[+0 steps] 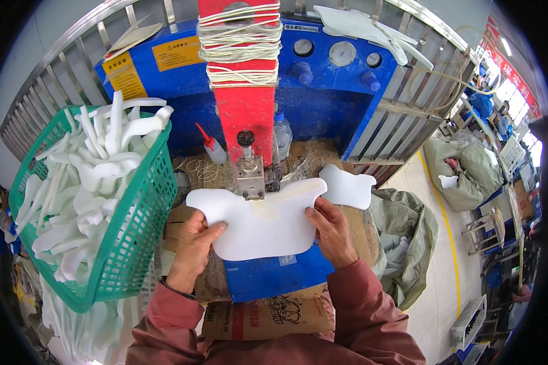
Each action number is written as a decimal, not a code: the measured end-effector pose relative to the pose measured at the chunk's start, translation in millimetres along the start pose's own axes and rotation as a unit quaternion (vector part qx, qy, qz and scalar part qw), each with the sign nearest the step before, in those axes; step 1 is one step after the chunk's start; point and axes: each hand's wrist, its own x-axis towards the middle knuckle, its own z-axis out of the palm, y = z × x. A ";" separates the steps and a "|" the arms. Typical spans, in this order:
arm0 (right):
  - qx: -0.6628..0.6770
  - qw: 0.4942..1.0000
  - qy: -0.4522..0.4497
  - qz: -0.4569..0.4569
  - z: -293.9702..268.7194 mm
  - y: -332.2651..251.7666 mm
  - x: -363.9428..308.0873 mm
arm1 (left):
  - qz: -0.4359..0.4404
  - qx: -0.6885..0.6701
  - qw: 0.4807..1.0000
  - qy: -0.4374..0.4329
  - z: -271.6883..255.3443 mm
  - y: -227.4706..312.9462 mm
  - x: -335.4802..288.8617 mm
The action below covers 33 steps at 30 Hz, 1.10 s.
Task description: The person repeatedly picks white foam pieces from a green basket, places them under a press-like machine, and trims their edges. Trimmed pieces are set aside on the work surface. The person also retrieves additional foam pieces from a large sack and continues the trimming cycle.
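Left hand [190, 246]: pinches white sheet [263, 236] by left edge
Right hand [335, 234]: pinches its right edge
Basket [129, 240]: left of hands

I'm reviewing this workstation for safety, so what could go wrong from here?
The left hand and right hand grip the white panel near the metal head; if the head moved, a hand slipping inward might get pinched.

White pieces heaped above the rim of the green basket might slide out if bumped.

The separate white piece at the right side could be knocked off toward the open bag.
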 end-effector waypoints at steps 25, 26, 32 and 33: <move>0.023 0.999 0.023 -0.015 -44.2 -7.2 -35.5 | -0.067 0.029 0.995 -0.072 29.6 -28.5 2.7; 0.039 0.999 0.007 -0.026 -46.1 -7.6 -37.5 | -0.074 0.036 0.994 -0.074 31.6 -29.0 2.2; 0.043 0.998 0.030 -0.038 -53.4 -9.4 -45.6 | -0.083 0.005 0.993 -0.079 45.2 -32.1 -1.9; 0.027 0.998 0.044 -0.030 -54.5 -10.3 -47.1 | -0.075 0.006 0.994 -0.083 47.1 -32.7 -1.6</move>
